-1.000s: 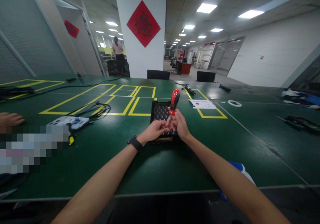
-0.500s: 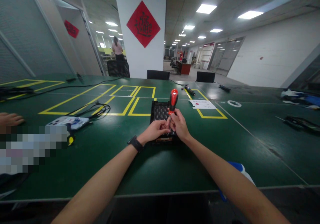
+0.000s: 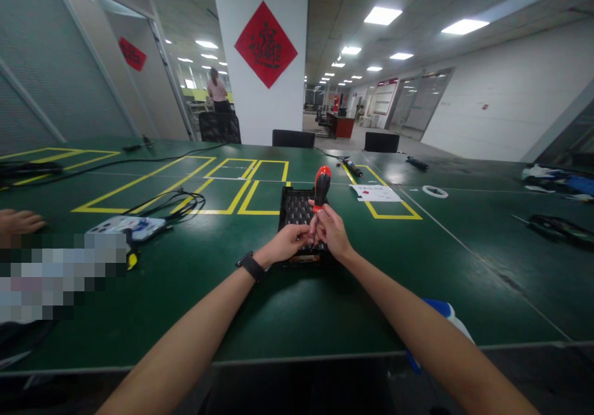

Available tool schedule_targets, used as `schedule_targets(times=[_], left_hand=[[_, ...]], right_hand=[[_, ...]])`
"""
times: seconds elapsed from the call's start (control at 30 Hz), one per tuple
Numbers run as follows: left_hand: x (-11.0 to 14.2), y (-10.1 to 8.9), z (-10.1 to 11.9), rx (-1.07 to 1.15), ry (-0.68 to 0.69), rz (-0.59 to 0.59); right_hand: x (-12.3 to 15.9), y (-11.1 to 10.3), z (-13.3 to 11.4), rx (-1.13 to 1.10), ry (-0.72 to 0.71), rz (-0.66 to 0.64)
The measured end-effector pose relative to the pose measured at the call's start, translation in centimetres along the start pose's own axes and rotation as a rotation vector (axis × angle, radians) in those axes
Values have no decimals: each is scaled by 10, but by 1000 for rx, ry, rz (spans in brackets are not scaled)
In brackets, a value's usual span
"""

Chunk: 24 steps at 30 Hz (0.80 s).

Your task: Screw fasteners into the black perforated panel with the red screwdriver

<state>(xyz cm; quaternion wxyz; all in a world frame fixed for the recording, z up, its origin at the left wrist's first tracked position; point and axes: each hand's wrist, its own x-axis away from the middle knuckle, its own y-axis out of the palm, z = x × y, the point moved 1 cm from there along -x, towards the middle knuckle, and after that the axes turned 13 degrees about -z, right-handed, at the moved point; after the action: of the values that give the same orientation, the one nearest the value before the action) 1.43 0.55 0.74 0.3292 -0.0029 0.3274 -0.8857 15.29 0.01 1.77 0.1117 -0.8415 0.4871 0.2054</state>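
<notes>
A red-and-black screwdriver [image 3: 322,183] stands nearly upright over a small black plastic crate [image 3: 296,206] with a grid-like bottom. The fingers of my right hand [image 3: 335,235] are closed round its shaft, just below the handle. My left hand [image 3: 284,242], with a dark band on the wrist, is closed in a pinch beside the lower shaft, over the crate's near part. What lies between the left fingertips is too small to make out. The screwdriver's tip is hidden among the fingers.
The green table [image 3: 260,316] carries yellow tape outlines. A white paper [image 3: 377,193] and a tape ring [image 3: 435,191] lie right of the crate; a dark tool [image 3: 559,229] lies farther right. Cables [image 3: 185,201] and another person's hand [image 3: 21,221] are at left.
The screwdriver's handle has tilted slightly to the left and wobbled a little. My left fingertips have shifted slightly. The crate stays in place.
</notes>
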Motion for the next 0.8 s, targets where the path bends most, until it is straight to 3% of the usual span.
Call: schedule_targets(times=[0.17, 0.37, 0.8], left_hand=[[-2, 1, -1, 107, -25, 31], [-1, 1, -10, 126, -59, 65], [0, 1, -1, 286, -3, -44]], right_hand=[[0, 0, -3, 31, -26, 57], [0, 3, -4, 30, -42, 28], [1, 2, -4, 25, -40, 11]])
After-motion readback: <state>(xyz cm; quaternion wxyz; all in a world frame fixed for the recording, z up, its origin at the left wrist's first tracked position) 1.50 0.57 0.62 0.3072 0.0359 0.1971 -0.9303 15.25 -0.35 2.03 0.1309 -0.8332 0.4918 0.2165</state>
